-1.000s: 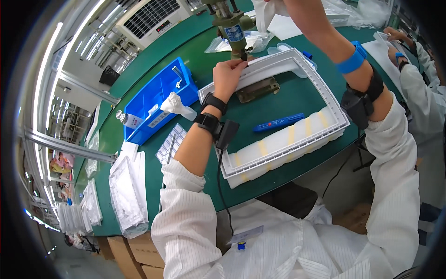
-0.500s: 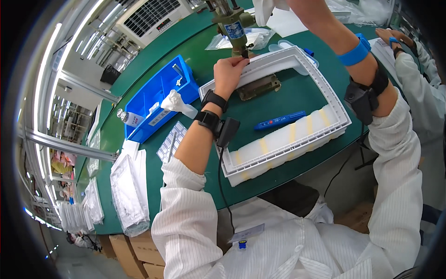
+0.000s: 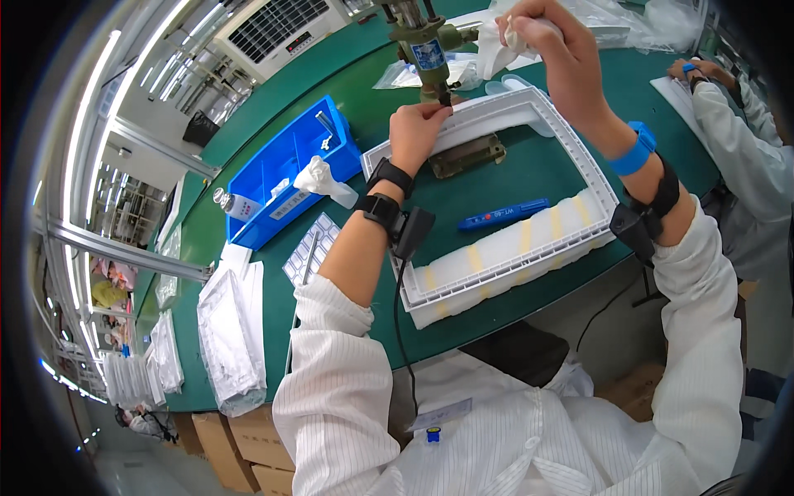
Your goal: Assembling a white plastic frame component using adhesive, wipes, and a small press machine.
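Note:
A white rectangular plastic frame [image 3: 504, 285] lies on the green table before me, with white foam [image 3: 517, 256] taped along its near side. At its far left edge my left hand [image 3: 416, 132] is closed in a pinch, right under the tip of a green bench press [image 3: 430, 62]. What the fingertips hold is hidden. My right hand [image 3: 556, 50] is raised to the right of the press, its fingers closed around a bunched white cloth [image 3: 499, 51]. Whether the cloth covers a press handle cannot be made out. A metal block [image 3: 469, 155] sits inside the frame's opening.
Inside the frame lies a blue pen-shaped electric tool [image 3: 503, 214]. To the left are a divided blue bin [image 3: 277, 186], a small bottle [image 3: 237, 204], a white-wrapped object [image 3: 324, 180] and bagged parts [image 3: 227, 339]. Another person's hands [image 3: 703, 72] are at the far right.
My right hand has come down and toward me with the white cloth, so its fingers now show. The left hand stays pinched beneath the press tip. The view has shifted slightly.

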{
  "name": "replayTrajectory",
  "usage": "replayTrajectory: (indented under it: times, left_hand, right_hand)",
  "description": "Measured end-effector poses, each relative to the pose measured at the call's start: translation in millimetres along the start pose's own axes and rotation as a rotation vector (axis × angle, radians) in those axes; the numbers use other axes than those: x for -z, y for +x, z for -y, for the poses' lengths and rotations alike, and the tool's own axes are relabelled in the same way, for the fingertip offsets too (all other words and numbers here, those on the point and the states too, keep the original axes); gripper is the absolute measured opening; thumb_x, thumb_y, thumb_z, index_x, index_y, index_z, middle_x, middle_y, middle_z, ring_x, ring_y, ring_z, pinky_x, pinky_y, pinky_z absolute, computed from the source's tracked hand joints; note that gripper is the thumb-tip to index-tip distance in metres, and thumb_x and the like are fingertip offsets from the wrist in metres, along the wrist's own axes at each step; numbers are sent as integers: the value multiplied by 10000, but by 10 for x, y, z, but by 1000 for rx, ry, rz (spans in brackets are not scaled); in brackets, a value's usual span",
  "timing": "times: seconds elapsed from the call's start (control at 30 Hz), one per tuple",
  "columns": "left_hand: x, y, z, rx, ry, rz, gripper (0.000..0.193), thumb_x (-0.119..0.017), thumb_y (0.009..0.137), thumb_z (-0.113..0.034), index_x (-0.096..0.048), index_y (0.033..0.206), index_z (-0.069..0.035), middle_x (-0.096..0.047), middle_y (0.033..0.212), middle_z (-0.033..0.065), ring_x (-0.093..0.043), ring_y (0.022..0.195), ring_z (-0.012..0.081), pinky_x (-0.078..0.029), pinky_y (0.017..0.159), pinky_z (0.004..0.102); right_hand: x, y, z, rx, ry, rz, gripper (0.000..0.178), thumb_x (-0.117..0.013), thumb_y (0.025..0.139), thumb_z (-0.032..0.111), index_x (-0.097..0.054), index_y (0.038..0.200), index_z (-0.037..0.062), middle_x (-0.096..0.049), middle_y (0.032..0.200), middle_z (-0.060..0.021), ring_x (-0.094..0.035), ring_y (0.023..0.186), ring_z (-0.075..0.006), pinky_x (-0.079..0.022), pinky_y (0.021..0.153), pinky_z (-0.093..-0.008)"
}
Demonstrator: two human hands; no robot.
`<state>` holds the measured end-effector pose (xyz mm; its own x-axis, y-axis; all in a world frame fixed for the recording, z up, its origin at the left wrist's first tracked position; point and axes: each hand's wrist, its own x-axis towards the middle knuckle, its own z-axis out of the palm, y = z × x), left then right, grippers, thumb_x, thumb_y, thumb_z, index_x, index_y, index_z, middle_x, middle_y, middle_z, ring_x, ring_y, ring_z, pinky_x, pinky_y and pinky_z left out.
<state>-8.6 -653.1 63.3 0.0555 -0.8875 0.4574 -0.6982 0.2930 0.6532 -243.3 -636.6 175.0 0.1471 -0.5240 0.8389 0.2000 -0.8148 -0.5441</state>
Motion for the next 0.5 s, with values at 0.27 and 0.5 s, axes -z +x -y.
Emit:
replayTrajectory:
  times: [0.27,0.5]
  left_hand:
    - [-9,-19,-21,-15,19,-7,293,-758,806,-283,-764,942,-23,-730,824,176,-718,730,300,-555,705,354]
    - [-41,-30,-16,12,-4,4,294,-756,803,-282,-765,940,-22,-736,832,167,-724,744,291,-558,714,351]
  right_hand:
    - [76,-282,-71,64,-43,121,150,-501,924,122,-594,894,8,-571,795,-38,-504,737,-110,-435,1018,-333]
    - [158,-468,-108,162,-158,270,98,-495,824,56,-568,797,-3,-550,725,-70,-501,674,-168,-464,988,-366]
